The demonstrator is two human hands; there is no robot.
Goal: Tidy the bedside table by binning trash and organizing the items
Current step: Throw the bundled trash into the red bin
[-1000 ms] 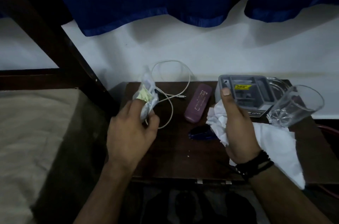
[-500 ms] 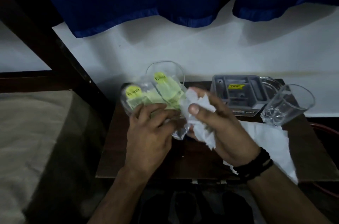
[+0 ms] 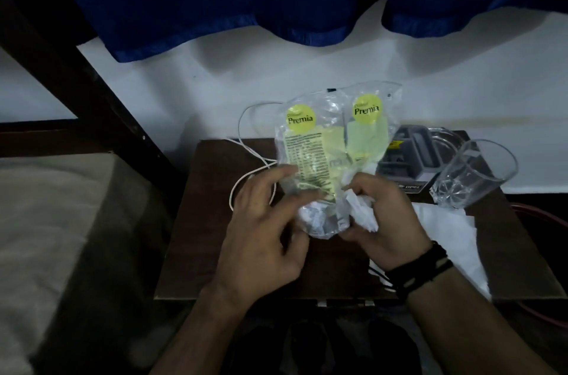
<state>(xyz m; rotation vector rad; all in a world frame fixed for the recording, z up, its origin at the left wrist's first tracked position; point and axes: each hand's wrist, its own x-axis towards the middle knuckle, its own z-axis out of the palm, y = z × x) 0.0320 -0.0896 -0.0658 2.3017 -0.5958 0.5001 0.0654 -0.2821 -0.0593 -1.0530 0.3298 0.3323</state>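
Above the brown bedside table [image 3: 209, 254] I hold up a clear plastic bag [image 3: 335, 141] with two yellow "Premia" labels. My left hand [image 3: 267, 233] pinches the bag's lower left side; its fingers are blurred. My right hand [image 3: 384, 221] grips a crumpled white tissue [image 3: 361, 210] pressed against the bag's lower right part. A white wad [image 3: 313, 218] shows through the bottom of the bag.
A white cable [image 3: 246, 159] loops at the table's back left. A grey box [image 3: 412, 156] and a tipped clear glass [image 3: 473, 175] sit at the back right, with a flat white tissue [image 3: 448, 236] in front. A bed [image 3: 46, 221] lies left, a red hose [image 3: 541, 215] right.
The bag has unfolded and risen upright between both hands. The right hand brought the crumpled tissue from the table's right side to the bag's lower edge.
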